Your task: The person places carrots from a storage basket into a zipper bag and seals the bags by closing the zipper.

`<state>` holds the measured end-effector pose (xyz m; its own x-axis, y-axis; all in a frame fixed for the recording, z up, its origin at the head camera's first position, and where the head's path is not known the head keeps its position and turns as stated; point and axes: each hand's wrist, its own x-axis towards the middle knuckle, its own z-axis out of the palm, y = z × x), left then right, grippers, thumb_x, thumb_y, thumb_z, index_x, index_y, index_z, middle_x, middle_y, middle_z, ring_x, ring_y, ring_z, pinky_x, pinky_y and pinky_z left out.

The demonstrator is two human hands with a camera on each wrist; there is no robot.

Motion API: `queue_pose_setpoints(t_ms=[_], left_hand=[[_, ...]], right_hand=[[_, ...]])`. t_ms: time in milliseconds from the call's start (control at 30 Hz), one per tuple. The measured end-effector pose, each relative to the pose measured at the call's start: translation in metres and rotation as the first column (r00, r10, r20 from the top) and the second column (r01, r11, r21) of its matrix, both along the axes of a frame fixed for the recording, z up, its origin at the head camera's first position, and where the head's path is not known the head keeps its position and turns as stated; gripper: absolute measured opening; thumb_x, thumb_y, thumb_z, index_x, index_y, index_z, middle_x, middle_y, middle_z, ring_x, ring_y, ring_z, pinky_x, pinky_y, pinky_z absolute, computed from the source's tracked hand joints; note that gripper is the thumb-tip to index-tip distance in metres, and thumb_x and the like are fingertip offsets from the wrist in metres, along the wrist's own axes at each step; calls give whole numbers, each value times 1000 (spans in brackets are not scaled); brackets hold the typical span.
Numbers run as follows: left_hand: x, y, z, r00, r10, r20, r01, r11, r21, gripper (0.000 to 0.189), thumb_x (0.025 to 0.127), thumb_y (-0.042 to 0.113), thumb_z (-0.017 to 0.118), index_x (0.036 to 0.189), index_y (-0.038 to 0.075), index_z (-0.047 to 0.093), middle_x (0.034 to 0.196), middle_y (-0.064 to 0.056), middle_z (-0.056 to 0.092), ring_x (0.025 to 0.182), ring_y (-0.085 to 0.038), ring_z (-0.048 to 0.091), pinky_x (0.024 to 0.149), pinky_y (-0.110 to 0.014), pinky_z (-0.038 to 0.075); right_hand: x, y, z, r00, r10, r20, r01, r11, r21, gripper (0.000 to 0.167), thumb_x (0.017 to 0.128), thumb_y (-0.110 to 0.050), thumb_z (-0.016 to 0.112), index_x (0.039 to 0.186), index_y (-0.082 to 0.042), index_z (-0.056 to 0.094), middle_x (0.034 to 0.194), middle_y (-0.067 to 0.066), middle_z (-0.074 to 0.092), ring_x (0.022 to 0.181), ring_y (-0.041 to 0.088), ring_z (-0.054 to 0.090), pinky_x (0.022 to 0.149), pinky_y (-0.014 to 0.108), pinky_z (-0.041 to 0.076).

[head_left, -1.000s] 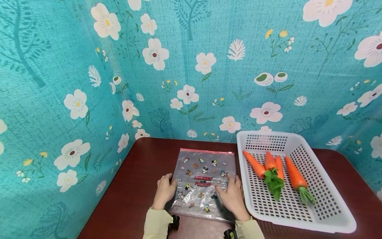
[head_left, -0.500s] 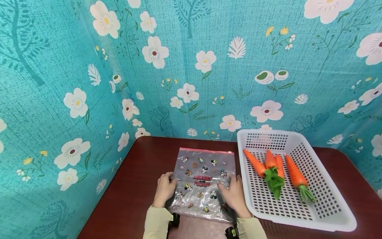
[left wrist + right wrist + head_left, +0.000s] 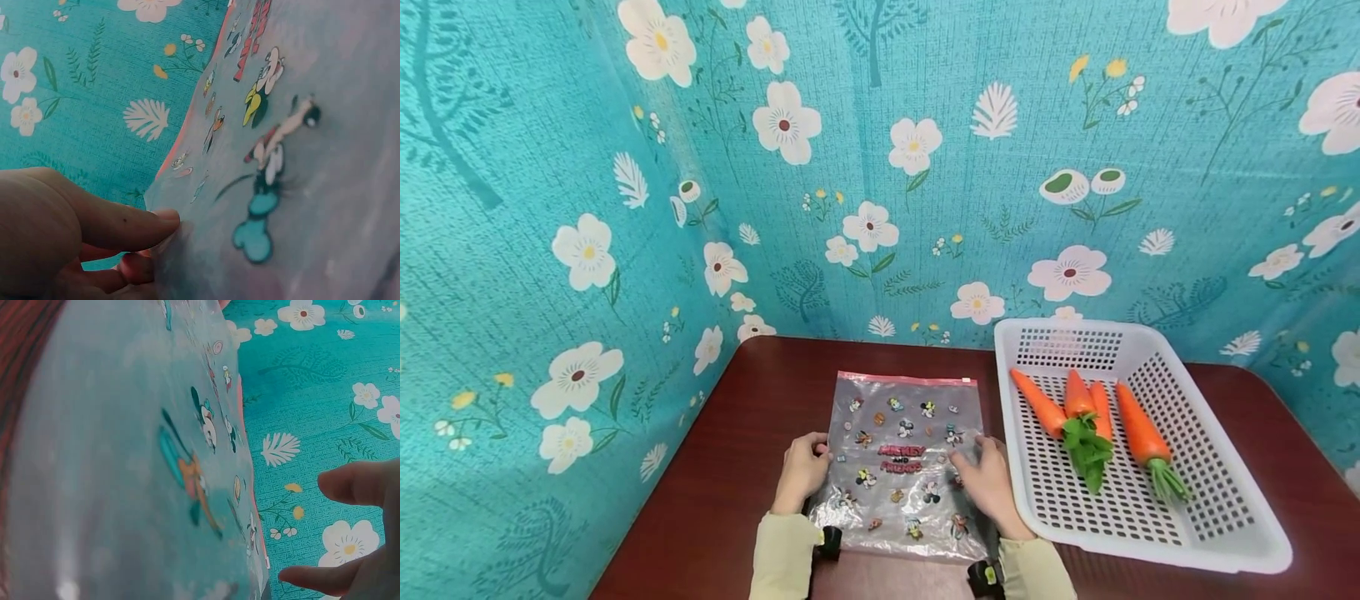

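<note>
A clear zip bag with printed cartoon characters and a red zip strip lies over the table in the head view. My left hand pinches its left edge between thumb and fingers; the left wrist view shows the thumb on the plastic. Over the bag's right side is my right hand. In the right wrist view that hand's thumb and finger are spread apart, with a gap between them and the bag. The rest of the right hand is out of that view.
A white perforated basket stands right of the bag, close to my right hand. Inside lie several carrots, some with green tops. The dark red table meets a teal flowered cloth at the back and left.
The bag has shifted slightly left along with my left hand, which has gone from lying at its edge to pinching it. The basket and carrots stay in place.
</note>
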<state>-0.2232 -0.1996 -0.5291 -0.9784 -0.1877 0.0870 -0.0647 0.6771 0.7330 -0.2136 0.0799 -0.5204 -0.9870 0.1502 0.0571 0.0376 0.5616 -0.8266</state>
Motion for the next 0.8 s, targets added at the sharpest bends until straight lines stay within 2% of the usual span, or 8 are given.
queue_pose_setpoints(t_ms=[200,333,467,733,800], left_hand=[[1,-1,4,1000,15,18,-16,999,29,23,78,-2,64,100,2,69,79,-4,62,71,-14,52,66,-30,42],[2,-2,5,998,25,53,-29,997,71,17,81,9,70,98,5,69,80,-4,63,70,-13,53,65,-29,43],[2,-2,6,998,38,58,-43,995,87,15,84,19,72,91,6,69,77,-4,64,68,-12,53,63,-28,43],[3,-2,5,999,47,27,-48,998,49,4,85,7,65,87,4,63,73,-3,62,65,-12,51,63,-28,40],[2,-2,5,999,42,14,-43,998,55,4,85,4,63,88,5,61,73,-4,62,65,-12,51,63,-29,40]], right_hand=[[0,1,3,999,14,39,-14,1000,-14,56,88,-18,62,127,19,46,123,42,52,118,52,50,100,57,41],[0,2,4,998,12,60,-11,1000,-16,57,89,-19,61,129,18,45,124,41,52,119,51,50,100,56,41],[0,1,5,998,11,68,-11,1000,-10,58,90,-20,61,130,18,44,125,41,51,120,51,49,100,57,41],[2,1,4,998,35,57,-34,999,-22,57,91,-19,61,131,18,44,128,40,50,123,50,47,103,56,39],[2,1,5,999,41,26,-41,999,-3,56,89,-18,62,129,18,46,127,40,51,122,50,48,102,55,39]])
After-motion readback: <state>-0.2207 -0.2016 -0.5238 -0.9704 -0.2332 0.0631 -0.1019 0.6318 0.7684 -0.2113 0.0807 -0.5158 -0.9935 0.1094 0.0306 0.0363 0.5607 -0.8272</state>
